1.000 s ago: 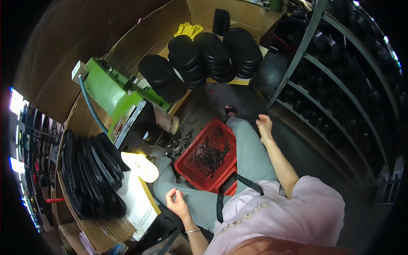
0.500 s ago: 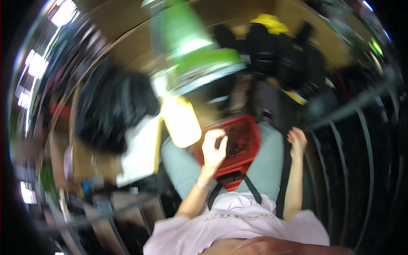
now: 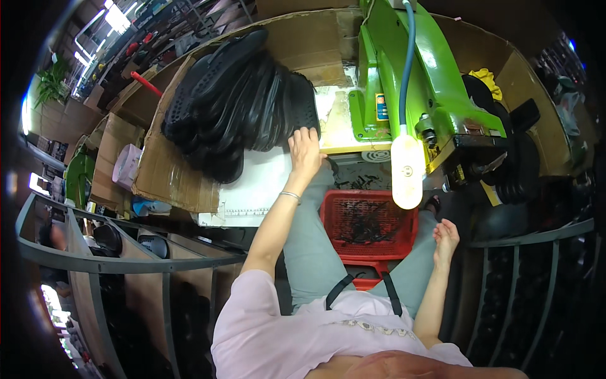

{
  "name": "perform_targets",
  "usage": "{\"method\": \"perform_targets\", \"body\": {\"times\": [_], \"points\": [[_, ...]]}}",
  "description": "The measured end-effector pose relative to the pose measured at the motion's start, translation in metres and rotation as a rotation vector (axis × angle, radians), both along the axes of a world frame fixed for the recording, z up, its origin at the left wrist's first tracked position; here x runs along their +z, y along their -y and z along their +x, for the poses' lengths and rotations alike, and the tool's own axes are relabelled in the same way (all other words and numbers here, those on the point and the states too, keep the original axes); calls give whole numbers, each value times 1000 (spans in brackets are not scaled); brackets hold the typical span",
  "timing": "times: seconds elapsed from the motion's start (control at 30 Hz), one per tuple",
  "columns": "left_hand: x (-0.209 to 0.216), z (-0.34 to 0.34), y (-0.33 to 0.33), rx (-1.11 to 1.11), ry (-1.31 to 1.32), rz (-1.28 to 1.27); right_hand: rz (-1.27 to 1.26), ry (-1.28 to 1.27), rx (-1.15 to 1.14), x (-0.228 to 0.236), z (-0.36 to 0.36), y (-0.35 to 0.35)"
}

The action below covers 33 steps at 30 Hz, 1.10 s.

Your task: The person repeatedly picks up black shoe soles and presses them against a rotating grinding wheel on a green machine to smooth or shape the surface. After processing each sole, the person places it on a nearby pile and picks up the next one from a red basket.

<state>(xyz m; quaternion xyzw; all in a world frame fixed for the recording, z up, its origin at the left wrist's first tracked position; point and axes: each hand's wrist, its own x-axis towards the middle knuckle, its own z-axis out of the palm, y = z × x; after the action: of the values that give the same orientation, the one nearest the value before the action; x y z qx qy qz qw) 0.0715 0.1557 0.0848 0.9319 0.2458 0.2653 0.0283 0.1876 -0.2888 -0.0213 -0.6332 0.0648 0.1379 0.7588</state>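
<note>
My left hand (image 3: 305,151) reaches to a stack of black shoe soles (image 3: 237,95) on the white worktop. Its fingertips rest at the near end of the rightmost sole, with the thumb held away from the fingers. Whether they press on the sole or only lie against it is hard to see. My right hand (image 3: 446,237) hovers by my right thigh, fingers loosely bent and apart, with nothing visible in them. Between my knees is a red plastic basket (image 3: 369,252) with thin black scraps inside.
A green machine (image 3: 432,69) with a lit white lamp (image 3: 407,174) stands right of the soles. Cardboard walls (image 3: 177,148) edge the worktop. More black soles (image 3: 521,151) lie beyond the machine near a yellow cloth (image 3: 486,83). Metal racks (image 3: 136,265) flank me.
My left hand has gone from above the red basket to the black soles. My right hand stays by my thigh. The view has swung left and is sharper.
</note>
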Motion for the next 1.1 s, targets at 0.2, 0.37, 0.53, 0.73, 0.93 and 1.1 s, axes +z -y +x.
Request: {"method": "perform_targets", "body": {"times": [0.2,0.37,0.53,0.73,0.93,1.1], "points": [[6,-47,45,-218,155,-84,42,-38,159,15,-32,-40],[89,-142,139,-420,352,-372,345,-54,432,35,-68,-81],[68,-122,169,-627,410,-749,671,117,256,66,-40,-87],[42,-35,167,-643,491,-841,297,351,6,106,25,-43],[37,-32,155,-600,548,-830,193,439,-13,101,42,-49],[49,-52,137,-587,541,-752,188,486,-4,108,23,-80]]}}
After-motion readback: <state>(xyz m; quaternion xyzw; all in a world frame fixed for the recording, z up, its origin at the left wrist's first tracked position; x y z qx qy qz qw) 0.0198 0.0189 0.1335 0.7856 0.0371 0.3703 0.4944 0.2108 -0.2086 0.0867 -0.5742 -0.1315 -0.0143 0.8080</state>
